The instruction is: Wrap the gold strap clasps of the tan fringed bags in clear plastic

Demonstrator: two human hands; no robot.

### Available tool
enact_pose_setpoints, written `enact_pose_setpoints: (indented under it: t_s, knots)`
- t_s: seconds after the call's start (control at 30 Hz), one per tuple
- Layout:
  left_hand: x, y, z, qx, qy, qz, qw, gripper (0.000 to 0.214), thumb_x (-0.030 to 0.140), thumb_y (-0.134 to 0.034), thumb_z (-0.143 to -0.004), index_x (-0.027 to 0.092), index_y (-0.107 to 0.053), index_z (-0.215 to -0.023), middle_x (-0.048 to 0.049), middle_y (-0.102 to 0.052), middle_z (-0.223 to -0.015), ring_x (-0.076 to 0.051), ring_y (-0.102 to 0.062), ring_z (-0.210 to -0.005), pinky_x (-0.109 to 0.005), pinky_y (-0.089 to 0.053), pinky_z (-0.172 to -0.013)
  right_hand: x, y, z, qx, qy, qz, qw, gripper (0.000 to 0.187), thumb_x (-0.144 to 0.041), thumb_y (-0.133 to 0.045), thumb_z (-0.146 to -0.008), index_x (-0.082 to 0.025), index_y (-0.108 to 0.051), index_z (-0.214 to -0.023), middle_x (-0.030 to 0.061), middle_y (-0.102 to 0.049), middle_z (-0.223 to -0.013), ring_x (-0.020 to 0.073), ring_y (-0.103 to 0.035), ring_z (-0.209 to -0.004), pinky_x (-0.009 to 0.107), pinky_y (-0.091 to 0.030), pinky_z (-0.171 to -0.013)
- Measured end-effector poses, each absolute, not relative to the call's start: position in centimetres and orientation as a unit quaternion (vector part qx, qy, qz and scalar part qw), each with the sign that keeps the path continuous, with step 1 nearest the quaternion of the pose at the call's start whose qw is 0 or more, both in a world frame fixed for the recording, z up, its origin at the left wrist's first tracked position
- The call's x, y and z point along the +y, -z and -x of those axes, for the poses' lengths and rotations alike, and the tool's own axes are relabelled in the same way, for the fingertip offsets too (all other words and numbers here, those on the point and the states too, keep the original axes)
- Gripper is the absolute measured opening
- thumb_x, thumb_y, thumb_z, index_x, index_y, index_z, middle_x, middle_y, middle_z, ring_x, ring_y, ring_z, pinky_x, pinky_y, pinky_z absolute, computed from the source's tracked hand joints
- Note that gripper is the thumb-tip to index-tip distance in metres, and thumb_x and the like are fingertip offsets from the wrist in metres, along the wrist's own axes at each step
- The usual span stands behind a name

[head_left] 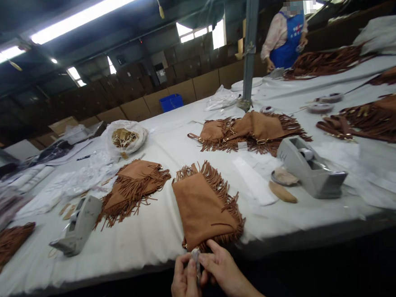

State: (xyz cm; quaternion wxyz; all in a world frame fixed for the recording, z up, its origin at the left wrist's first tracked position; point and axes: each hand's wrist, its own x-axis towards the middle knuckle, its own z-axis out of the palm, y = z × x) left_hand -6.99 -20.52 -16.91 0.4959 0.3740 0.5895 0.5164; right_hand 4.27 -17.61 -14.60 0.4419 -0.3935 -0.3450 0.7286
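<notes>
**Head view, hands.** The left hand (185, 286) and right hand (223, 273) meet at the near edge of the tabletop (140, 247). Both are closed in a fingertip pinch on one small pale strip (196, 261), held upright between them. What the strip is made of cannot be told.

**Head view, work piece.** The strip is just beside the near end of a brown fringed pouch (204, 207). The pouch lies flat on the tabletop with its fringe along the far and right sides.

**Judgement on the step.**
- The grip looks sound, with the thumbs and forefingers of both hands sharing the strip.
- A pinch kept near the strip's end would hold it flat and stop it curling.
- The loose fringe at the pouch's near edge should be kept out from under the fingertips.

**Head view, surroundings.**
- A grey tape dispenser (77, 225) stands to the left.
- A larger dispenser (309, 168) stands to the right, beside white paper strips (254, 180).
- A second pouch (133, 185) lies to the left of the first.
- A heap of pouches (251, 131) lies further back, with more at the right edge.
- A clear bag of tan tags (126, 137) and a blue crate (171, 102) sit beyond.
- A co-worker in a blue apron (287, 36) stands at the far end, well apart.

**Writing.** None is legible. Faint marks on the larger dispenser's side are too small to read.
</notes>
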Motion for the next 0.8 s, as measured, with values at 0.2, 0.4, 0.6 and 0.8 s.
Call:
enact_pose_setpoints:
  t_s: [0.2, 0.4, 0.6, 0.8]
  knots:
    - [-19.6, 16.8, 5.5, 0.534, -0.529, -0.345, 0.562, 0.060, 0.060, -0.063, -0.073, 0.024, -0.038, -0.114, 0.0085, -0.054, -0.048, -0.004, -0.038, -0.033, -0.012, -0.023, -0.036, -15.9, 13.7, -4.2, -0.297, -0.756, 0.381, 0.442, 0.054, -0.049, -0.075, -0.060, -0.017, -0.046, -0.092, -0.0014, -0.065, -0.067, 0.0037, -0.041, -0.034, 0.018, -0.029, -0.036]
    - [-18.9, 17.4, 8.1, 0.550, -0.516, -0.355, 0.552, 0.057, 0.062, -0.059, -0.075, 0.017, -0.053, -0.110, -0.0037, -0.069, -0.070, -0.014, -0.064, -0.057, -0.023, -0.049, -0.054, -14.5, 14.2, -6.1, -0.260, -0.760, 0.402, 0.440, 0.035, -0.033, -0.067, -0.061, -0.015, -0.053, -0.088, -0.0030, -0.060, -0.056, 0.0072, -0.046, -0.039, 0.018, -0.031, -0.038]
    - [-16.2, 16.4, 10.2, 0.593, -0.415, -0.617, 0.308, 0.040, 0.041, -0.064, -0.077, 0.019, -0.061, -0.110, -0.0128, -0.061, -0.122, -0.028, -0.054, -0.117, -0.045, -0.043, -0.099, -13.5, 13.1, -8.0, -0.315, -0.769, 0.373, 0.414, 0.031, -0.030, -0.067, -0.060, -0.015, -0.055, -0.085, -0.0030, -0.059, -0.053, 0.0074, -0.046, -0.042, 0.017, -0.029, -0.041]
    - [-14.1, 16.0, 9.3, 0.548, -0.304, -0.759, 0.177, 0.018, 0.029, -0.045, -0.089, 0.020, -0.061, -0.090, -0.0124, -0.063, -0.113, -0.027, -0.054, -0.111, -0.047, -0.043, -0.094, -14.0, 13.0, -9.5, -0.433, -0.718, 0.406, 0.363, 0.038, -0.043, -0.064, -0.068, -0.016, -0.060, -0.094, -0.0007, -0.062, -0.055, 0.0113, -0.047, -0.042, 0.023, -0.034, -0.045]
